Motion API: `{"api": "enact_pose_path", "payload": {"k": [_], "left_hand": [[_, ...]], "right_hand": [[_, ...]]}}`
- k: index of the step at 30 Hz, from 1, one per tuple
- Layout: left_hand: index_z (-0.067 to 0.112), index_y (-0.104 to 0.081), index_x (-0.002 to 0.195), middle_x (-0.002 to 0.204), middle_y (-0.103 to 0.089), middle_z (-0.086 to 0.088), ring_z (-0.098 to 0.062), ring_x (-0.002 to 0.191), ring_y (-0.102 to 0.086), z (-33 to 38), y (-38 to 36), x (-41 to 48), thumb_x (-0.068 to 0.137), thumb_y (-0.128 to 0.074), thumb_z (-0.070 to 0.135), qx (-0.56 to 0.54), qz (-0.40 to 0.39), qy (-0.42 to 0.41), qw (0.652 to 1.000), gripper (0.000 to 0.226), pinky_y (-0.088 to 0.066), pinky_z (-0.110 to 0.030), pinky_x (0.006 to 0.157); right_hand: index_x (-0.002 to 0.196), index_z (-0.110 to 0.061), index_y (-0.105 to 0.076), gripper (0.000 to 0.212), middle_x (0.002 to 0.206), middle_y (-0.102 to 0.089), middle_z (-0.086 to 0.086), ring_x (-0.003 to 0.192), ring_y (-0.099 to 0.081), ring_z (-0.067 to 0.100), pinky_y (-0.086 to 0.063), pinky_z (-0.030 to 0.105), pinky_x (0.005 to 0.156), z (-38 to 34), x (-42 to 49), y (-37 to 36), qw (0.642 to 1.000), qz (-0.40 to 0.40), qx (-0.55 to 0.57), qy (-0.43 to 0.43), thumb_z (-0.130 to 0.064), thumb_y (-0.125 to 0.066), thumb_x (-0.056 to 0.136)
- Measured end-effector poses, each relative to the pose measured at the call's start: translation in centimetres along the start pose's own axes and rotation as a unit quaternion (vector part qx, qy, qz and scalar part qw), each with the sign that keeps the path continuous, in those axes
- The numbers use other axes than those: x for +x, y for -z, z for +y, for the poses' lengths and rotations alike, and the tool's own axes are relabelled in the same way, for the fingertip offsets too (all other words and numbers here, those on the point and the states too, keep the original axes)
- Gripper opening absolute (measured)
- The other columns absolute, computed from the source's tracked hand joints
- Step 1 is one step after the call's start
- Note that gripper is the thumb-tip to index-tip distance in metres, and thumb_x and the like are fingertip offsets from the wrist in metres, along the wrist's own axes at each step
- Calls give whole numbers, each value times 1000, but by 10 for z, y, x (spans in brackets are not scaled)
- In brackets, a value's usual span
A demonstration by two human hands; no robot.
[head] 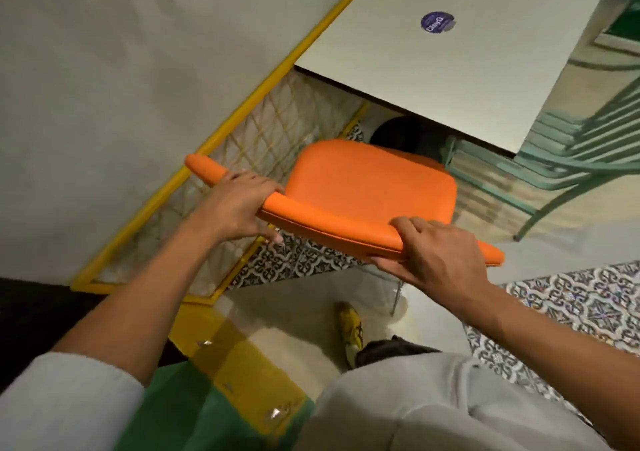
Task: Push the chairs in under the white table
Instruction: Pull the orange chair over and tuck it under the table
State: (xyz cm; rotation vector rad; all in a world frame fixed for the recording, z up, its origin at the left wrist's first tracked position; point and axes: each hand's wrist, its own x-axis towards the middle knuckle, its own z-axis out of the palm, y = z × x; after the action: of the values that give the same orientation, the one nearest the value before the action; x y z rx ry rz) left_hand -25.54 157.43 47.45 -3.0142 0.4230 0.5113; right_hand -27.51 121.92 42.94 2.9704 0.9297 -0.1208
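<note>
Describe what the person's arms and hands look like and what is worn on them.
Both hands, left hand and right hand, are bare: no gloves, rings or watch visible. The forearms are uncovered. A pale grey soft fabric sleeve is pushed up the left arm; the right arm's sleeve is out of frame.

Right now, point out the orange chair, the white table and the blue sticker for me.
orange chair (374, 187): head view, middle of the seat cushion.
white table (485, 80): head view, bare top near the front edge.
blue sticker (437, 22): head view, centre of the round label on the tabletop.
</note>
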Motion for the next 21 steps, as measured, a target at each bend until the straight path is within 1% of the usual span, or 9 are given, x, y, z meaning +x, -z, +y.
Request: {"api": "enact_pose_path", "payload": {"k": [2, 3, 7, 10, 13, 14, 16, 18, 21], "left_hand": [[31, -70, 118, 116, -75, 6, -24, 114, -69, -17, -12, 14, 66, -87, 71, -14, 37, -26, 999, 68, -50, -45, 96], [30, -71, 112, 110, -76, 7, -23, 107, -71, -25, -15, 20, 66, -85, 71, -8, 44, -37, 998, 63, -52, -44, 89], [29, -72, 109, 110, -78, 7, -22, 104, -73, -47, -25, 30, 68, -71, 78, -14, 51, -76, 996, 65, -57, -42, 83], [30, -77, 110, 106, -81, 6, -24, 97, -77, -56, -22, 43, 63, -81, 74, 14, 45, -111, 993, 65, -61, -39, 70], [25, -82, 112, 105, -83, 3, -23, 92, -80, -60, -25, 44, 54, -94, 68, 24, 15, -134, 991, 73, -63, -37, 67], [23, -83, 110, 103, -83, 2, -23, 90, -81, -64, -27, 45, 51, -96, 66, 20, 20, -144, 989, 75, -64, -36, 66], [18, -84, 105, 97, -83, -1, -23, 82, -81, -70, -29, 50, 47, -100, 63, 1, 33, -171, 985, 75, -64, -36, 61], [17, -83, 100, 91, -83, -2, -24, 75, -80, -76, -32, 51, 46, -101, 60, -4, 43, -205, 978, 71, -63, -34, 58], [17, -82, 98, 87, -81, -1, -23, 71, -78, -91, -34, 50, 48, -100, 54, -25, 64, -236, 969, 64, -60, -33, 55]], "right_hand": [[126, -25, -65, 75, 101, -73, 0, 86, -73, 27, -54, 38, 62, 2, 2, -7, 1000, 15, 20, -14, -87, -37, 95], [123, -25, -67, 74, 99, -75, -1, 82, -73, 28, -53, 38, 60, 1, 3, -9, 999, 23, 23, -20, -87, -41, 93], [111, -27, -70, 70, 90, -75, -2, 73, -73, 28, -51, 37, 56, -6, 12, -15, 998, 23, 29, -56, -90, -49, 88], [111, -25, -72, 71, 90, -77, -2, 74, -75, 28, -53, 37, 57, -8, 18, -11, 997, 11, 35, -75, -88, -58, 83], [112, -21, -75, 71, 97, -80, 0, 80, -78, 29, -57, 38, 63, -12, 18, -13, 996, 30, 26, -79, -84, -69, 79], [113, -21, -76, 71, 100, -80, 0, 84, -79, 29, -60, 40, 66, -12, 17, -14, 996, 42, 28, -78, -84, -69, 79], [116, -22, -75, 73, 105, -81, 0, 92, -79, 30, -64, 43, 72, -14, 17, -15, 993, 58, 49, -87, -87, -60, 84], [118, -24, -74, 77, 107, -80, -1, 95, -79, 29, -64, 45, 76, -18, 17, -17, 991, 68, 57, -101, -90, -51, 87], [121, -22, -75, 78, 110, -80, -1, 97, -79, 29, -64, 45, 82, -32, 21, -13, 990, 76, 55, -107, -89, -48, 91]]}}
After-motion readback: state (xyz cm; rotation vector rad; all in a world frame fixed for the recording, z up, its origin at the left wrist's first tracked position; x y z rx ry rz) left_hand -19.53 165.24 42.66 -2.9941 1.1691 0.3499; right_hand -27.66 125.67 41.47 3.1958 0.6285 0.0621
